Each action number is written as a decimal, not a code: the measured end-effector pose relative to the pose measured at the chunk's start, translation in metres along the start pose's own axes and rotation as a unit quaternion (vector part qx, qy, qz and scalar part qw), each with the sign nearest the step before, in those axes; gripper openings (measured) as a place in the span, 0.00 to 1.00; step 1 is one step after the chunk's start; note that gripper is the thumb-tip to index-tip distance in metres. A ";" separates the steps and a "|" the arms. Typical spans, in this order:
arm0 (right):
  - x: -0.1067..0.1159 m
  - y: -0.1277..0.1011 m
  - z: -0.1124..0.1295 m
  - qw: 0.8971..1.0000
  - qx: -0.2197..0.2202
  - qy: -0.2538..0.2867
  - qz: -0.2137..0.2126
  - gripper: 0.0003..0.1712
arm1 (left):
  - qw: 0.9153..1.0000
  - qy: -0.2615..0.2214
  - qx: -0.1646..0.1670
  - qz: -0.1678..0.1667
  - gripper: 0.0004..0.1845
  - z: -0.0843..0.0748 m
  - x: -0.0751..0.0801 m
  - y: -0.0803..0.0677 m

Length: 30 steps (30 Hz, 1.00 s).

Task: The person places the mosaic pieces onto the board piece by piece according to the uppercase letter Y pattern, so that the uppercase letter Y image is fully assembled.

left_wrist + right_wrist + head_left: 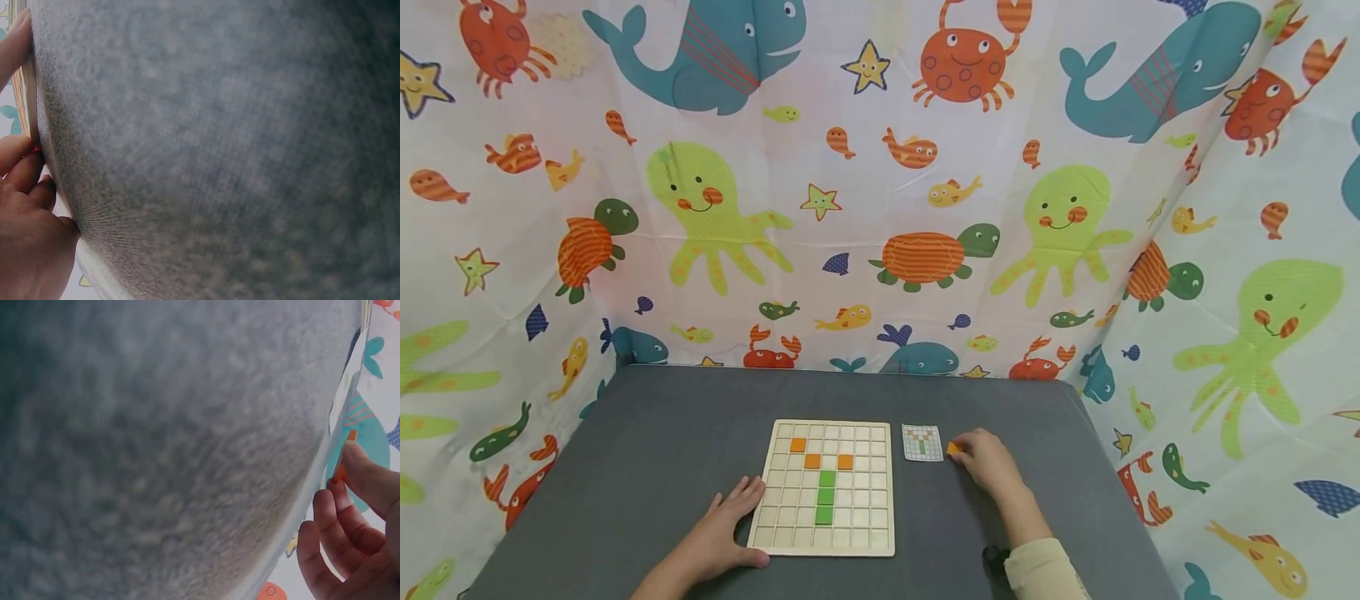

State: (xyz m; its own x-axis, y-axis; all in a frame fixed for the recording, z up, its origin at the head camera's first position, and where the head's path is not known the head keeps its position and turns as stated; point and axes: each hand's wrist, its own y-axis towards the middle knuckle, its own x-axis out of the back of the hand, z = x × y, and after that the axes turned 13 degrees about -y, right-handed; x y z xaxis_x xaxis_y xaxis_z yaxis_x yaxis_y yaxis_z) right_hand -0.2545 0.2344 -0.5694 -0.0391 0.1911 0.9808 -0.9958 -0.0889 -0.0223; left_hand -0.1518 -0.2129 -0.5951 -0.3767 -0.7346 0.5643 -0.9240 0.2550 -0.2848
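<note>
1. Nearest the head camera, a cream sleeve [1045, 571] covers the right forearm at the bottom edge of the view.
2. Right hand [988, 460]: its fingers are curled, and the fingertips [340, 487] pinch a small orange tile [953, 449] that sits on the grey table [662, 433], just right of the pattern card [922, 442].
3. Left hand [722, 529]: it lies flat with fingers relaxed and slightly spread, and the fingertips [22, 165] touch the left edge of the wooden grid board [827, 487]. It holds nothing.
4. On the board, three orange tiles [812, 460] lie in the upper rows, and a column of three green tiles [825, 496] runs below them near the middle.
5. Between the board and the right hand lies the pattern card, close to the board's upper right corner but not touching it.
6. Behind and to both sides of the table hangs a sea-creature curtain [880, 167] with whales, crabs, octopuses and turtles.
7. Both wrist views are mostly filled by the blurred grey table surface.
</note>
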 end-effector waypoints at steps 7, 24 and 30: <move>0.006 -0.002 0.011 1.000 0.020 -0.010 -0.022 0.13 | 1.000 0.004 -0.004 -0.004 0.66 0.001 -0.001 0.000; 0.012 -0.002 0.038 0.998 0.043 -0.016 -0.039 0.16 | 1.000 -0.001 -0.002 0.004 0.65 0.002 0.000 -0.001; 0.012 0.001 0.049 0.997 0.058 -0.023 -0.040 0.15 | 1.000 -0.002 -0.004 0.002 0.65 0.002 0.000 0.000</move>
State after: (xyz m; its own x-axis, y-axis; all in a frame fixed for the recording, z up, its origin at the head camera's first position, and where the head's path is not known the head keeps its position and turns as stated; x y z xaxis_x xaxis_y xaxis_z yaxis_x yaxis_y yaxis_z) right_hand -0.2521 0.1887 -0.5477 0.0471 0.1572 0.9864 -0.9793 -0.1876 0.0766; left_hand -0.1515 -0.2141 -0.5968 -0.3805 -0.7361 0.5598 -0.9229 0.2636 -0.2806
